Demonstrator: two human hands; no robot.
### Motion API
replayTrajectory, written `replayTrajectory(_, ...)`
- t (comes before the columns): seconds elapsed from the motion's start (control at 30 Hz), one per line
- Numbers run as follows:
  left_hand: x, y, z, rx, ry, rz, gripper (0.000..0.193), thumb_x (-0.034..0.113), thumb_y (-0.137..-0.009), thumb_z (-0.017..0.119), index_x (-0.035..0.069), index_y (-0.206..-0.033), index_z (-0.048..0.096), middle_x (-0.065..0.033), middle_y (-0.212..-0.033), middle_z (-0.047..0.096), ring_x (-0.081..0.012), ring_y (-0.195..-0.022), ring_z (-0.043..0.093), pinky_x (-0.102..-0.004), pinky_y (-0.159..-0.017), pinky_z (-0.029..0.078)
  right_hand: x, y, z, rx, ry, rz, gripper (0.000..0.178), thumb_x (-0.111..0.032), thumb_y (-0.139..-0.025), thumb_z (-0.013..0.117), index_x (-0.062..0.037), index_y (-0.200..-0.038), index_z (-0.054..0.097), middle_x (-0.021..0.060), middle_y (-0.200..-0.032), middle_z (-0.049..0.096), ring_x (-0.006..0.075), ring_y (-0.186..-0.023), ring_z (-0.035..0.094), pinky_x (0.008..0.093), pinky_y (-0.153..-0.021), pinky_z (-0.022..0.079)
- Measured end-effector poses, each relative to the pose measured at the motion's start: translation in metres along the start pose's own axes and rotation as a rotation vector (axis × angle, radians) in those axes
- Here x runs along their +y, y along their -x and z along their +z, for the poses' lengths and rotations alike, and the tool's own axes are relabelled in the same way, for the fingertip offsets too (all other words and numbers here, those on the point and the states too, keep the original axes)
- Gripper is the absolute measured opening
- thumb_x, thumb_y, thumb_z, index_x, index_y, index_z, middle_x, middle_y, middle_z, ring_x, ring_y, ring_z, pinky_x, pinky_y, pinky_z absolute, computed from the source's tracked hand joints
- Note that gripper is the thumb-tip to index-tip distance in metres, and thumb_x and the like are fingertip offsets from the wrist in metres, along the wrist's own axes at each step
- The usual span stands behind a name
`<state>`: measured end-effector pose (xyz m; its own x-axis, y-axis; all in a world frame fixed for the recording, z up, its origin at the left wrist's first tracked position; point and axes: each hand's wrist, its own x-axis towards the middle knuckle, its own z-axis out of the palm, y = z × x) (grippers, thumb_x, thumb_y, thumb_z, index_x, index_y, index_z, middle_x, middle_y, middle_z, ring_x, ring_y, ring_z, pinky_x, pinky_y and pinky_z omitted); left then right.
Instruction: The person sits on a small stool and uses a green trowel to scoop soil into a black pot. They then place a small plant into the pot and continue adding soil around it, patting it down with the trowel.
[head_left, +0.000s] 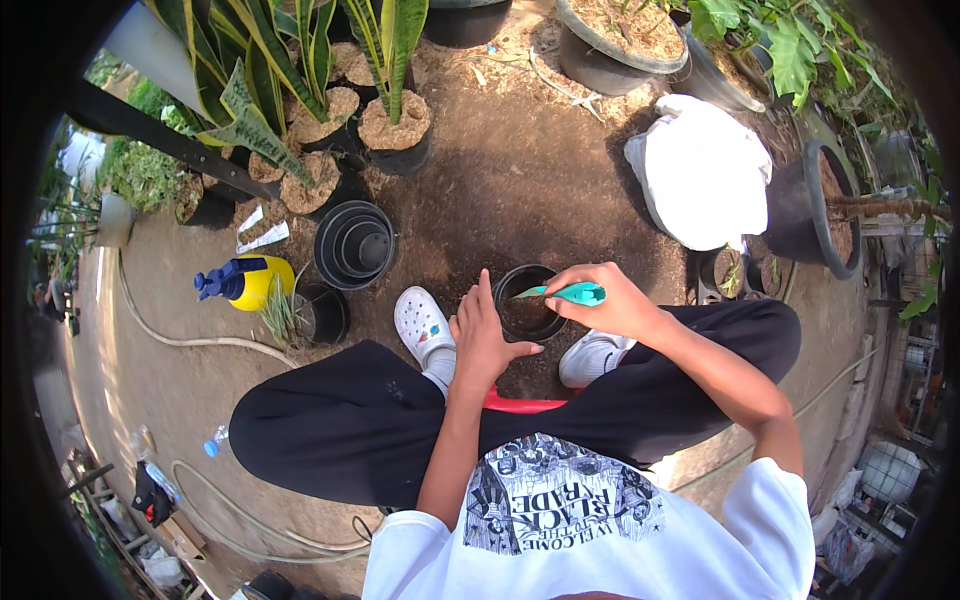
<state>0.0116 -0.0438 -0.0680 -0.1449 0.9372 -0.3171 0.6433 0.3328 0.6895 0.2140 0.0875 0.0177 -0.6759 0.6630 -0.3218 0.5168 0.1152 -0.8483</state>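
On ground (540, 180), with snake plants (402, 40) toward its far left corner and a white sack (697, 170) near its right edge, gripping a green trowel (582, 293) in the right hand (618, 300) over a black pot (548, 325) between the shoes (420, 320); holding the left hand (478, 335) open at the pot's left side

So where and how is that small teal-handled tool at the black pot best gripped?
Probably by the small tool's thick teal handle, coming from the person's right: the handle lies to the right, while the narrow end points left over the opening of the black pot. The right hand grips from that side; the left hand is spread at the pot's left.
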Motion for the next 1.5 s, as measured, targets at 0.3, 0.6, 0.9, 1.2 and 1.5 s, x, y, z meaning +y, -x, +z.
replayTrajectory(0.3, -0.004, -0.006, 0.009, -0.042, -0.097, 0.038, 0.146, 0.033, -0.053, 0.106, 0.015, -0.171, 0.022, -0.0201, -0.155, 0.052, -0.0404, -0.144, 0.049, -0.0606, -0.113, 0.036, -0.033, 0.016, -0.030, -0.259, 0.168, -0.302, 0.026, -0.008, -0.080, 0.081, -0.0006, -0.105, 0.080, 0.0178, -0.108, 0.079, 0.0364, -0.098, 0.077, 0.0426, -0.086, 0.061)
replayTrajectory(0.6, 0.001, -0.014, 0.005, -0.063, -0.093, -0.051, 0.137, 0.032, -0.050, 0.106, 0.019, -0.164, 0.033, -0.0168, -0.148, 0.058, -0.0398, -0.137, 0.056, -0.0576, -0.107, 0.041, -0.024, 0.011, -0.028, -0.163, 0.267, -0.370, 0.027, -0.008, -0.079, 0.082, -0.0046, -0.106, 0.080, 0.0157, -0.117, 0.078, 0.0366, -0.090, 0.077, 0.0419, -0.078, 0.062)
replayTrajectory(0.9, 0.004, -0.019, 0.005, -0.129, -0.082, -0.117, 0.135, 0.028, -0.051, 0.106, 0.021, -0.164, 0.033, -0.0189, -0.143, 0.062, -0.0425, -0.132, 0.059, -0.0582, -0.102, 0.045, -0.005, 0.015, -0.007, -0.141, 0.408, -0.433, 0.025, -0.016, -0.078, 0.082, -0.0091, -0.102, 0.078, 0.0146, -0.114, 0.080, 0.0358, -0.094, 0.076, 0.0457, -0.076, 0.061)
replayTrajectory(1.2, 0.001, -0.018, 0.009, -0.132, -0.058, -0.103, 0.133, 0.027, -0.055, 0.105, 0.021, -0.165, 0.031, -0.0192, -0.143, 0.061, -0.0449, -0.131, 0.059, -0.0593, -0.100, 0.047, -0.006, 0.016, -0.002, -0.014, 0.306, -0.319, 0.025, -0.015, -0.087, 0.080, -0.0031, -0.109, 0.076, 0.0171, -0.117, 0.077, 0.0389, -0.096, 0.076, 0.0469, -0.088, 0.062)
replayTrajectory(1.5, 0.010, -0.010, 0.007, -0.120, -0.146, -0.122, 0.137, 0.028, -0.062, 0.103, 0.023, -0.171, 0.019, -0.0203, -0.146, 0.058, -0.0442, -0.130, 0.060, -0.0609, -0.099, 0.049, -0.029, 0.025, -0.019, -0.186, 0.239, -0.276, 0.029, -0.008, -0.081, 0.081, -0.0031, -0.109, 0.077, 0.0160, -0.106, 0.073, 0.0379, -0.089, 0.075, 0.0456, -0.078, 0.062)
